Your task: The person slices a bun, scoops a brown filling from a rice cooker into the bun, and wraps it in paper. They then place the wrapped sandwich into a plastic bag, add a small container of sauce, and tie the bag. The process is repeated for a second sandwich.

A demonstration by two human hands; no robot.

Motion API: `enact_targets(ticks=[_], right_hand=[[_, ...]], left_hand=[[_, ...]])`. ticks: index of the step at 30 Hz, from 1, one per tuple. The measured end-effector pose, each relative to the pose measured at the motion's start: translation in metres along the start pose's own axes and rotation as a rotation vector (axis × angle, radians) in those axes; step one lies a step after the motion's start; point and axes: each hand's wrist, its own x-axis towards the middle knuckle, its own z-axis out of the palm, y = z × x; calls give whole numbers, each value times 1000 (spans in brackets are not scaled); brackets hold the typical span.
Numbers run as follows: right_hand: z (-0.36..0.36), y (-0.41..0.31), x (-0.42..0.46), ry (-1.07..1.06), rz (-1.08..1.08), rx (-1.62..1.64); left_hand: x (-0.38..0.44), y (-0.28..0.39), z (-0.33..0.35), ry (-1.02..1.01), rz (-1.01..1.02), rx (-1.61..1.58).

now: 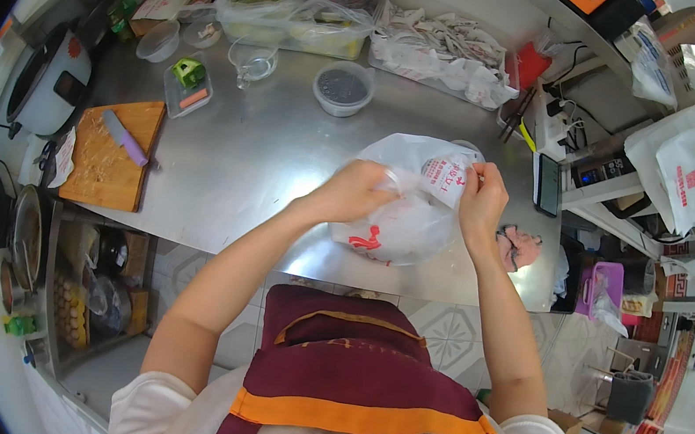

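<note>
A white translucent plastic bag (401, 234) with red print stands on the steel table in front of me. My left hand (361, 192) is closed on the gathered plastic at the bag's upper left. Between the thumb and fingers of my right hand (483, 196) is the edge of a small white packet (443, 176) with red writing. The packet lies over the upper right part of the bag. What the bag holds is blurred by the plastic. Behind the packet, the rim of a clear round item (468, 146) shows slightly.
Left on the steel table (226, 180) is a wooden cutting board (104, 173) with a purple-handled knife (125, 138). Farther back stand a lidded tub (343, 88), a glass measuring cup (252, 62) and a bin of wrapped packets (446, 58). A pink cloth (518, 248) lies right, near a phone (548, 186).
</note>
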Motion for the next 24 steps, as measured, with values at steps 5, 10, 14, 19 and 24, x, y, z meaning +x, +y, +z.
enact_targets(ticks=[5,10,14,19,24], right_hand=[[-6,0,-1,59,-109,3],[-10,2,0,72,-89,10],[-14,7,5,69,-56,2],[-20,-12,21,26,-183,56],[-27,-20,40,-37,-192,65]], left_hand=[[54,-13,43,-92,-196,611],[71,-24,44,-63,-169,605],[64,-22,34,-77,-96,536],[40,-52,6,-151,-45,-35],[23,-38,-9,-142,-173,-410]])
